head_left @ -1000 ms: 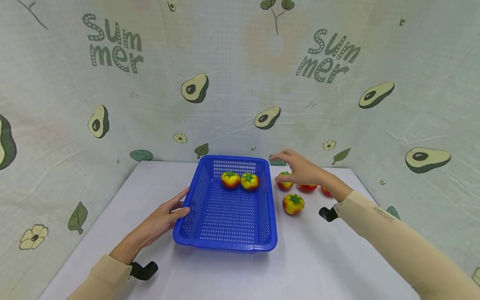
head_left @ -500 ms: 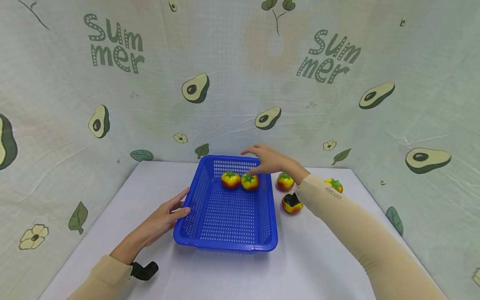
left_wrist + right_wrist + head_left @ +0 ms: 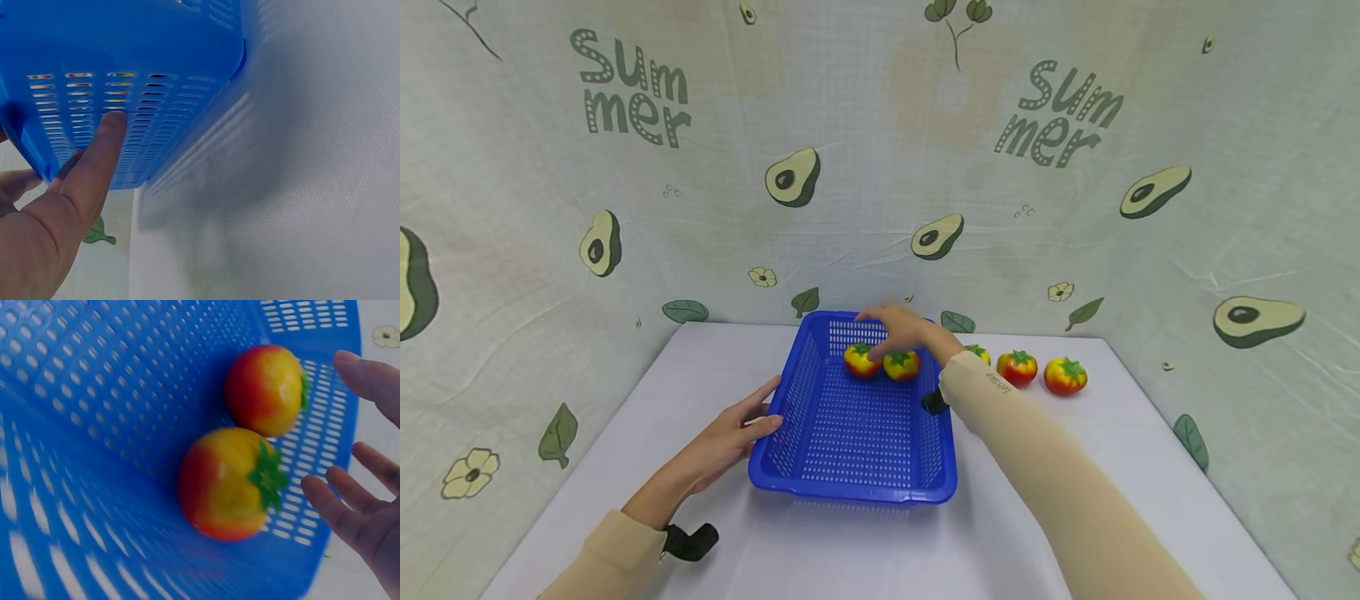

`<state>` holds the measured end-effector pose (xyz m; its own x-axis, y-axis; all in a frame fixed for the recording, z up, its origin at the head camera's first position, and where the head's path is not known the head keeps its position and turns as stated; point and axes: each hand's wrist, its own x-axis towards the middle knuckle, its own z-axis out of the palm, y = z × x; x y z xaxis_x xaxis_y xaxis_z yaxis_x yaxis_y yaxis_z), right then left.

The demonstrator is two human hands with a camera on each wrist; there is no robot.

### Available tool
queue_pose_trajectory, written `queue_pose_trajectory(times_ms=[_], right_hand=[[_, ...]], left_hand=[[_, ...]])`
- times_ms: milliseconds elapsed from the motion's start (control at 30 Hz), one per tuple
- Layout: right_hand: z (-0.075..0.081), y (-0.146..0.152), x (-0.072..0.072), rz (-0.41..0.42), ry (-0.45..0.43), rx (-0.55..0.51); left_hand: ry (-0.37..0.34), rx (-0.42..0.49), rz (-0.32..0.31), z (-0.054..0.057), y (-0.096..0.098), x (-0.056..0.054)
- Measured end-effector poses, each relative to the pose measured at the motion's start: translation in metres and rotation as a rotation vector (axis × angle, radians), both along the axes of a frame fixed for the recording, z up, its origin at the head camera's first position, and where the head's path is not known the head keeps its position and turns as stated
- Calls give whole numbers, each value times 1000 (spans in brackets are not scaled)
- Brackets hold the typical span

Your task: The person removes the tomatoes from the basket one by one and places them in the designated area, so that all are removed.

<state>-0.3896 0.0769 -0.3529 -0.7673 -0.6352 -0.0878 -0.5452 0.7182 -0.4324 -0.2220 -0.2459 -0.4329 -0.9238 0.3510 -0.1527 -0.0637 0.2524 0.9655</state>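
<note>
A blue perforated plastic basket (image 3: 857, 433) stands on the table. Inside, near its far wall, sit two red-and-yellow fruits, the left fruit (image 3: 859, 362) and the right fruit (image 3: 901, 365); green star-shaped leaves top them, like persimmons or tomatoes. My left hand (image 3: 730, 433) touches the basket's left side with fairly straight fingers; in the left wrist view a fingertip (image 3: 114, 119) lies against the slotted outer wall. Above the basket's far end hovers my right hand (image 3: 901, 327), fingers spread and holding nothing. The right wrist view shows it apart from both fruits.
To the basket's right lie more such fruits: one partly covered by the sleeve (image 3: 977, 353), a middle fruit (image 3: 1017, 367) and a far-right fruit (image 3: 1065, 377). My right forearm hides part of the table. A printed cloth (image 3: 865, 250) hangs behind the white table (image 3: 715, 358).
My right hand has moved left, from over the loose fruits to over the basket. Its sleeve now covers the nearer loose fruit. The left hand and basket have stayed put.
</note>
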Motion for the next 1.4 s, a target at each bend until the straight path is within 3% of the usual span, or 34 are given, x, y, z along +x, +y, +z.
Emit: queue_pose_trajectory(times_ms=[333,633,933,1400], right_hand=[[-29,-12,-4,-43,-103,-56],[-45,-22,0,-60,-106,-64],[-53,-36,5,-15,-71,-61],[-49,-49,8,-8,-55,-35]], left_hand=[[4,-2,-5,0,0,0],[0,-4,2,0,0,0],[0,-15,5,-2,1,0],[1,-10,2,-1,0,-1]])
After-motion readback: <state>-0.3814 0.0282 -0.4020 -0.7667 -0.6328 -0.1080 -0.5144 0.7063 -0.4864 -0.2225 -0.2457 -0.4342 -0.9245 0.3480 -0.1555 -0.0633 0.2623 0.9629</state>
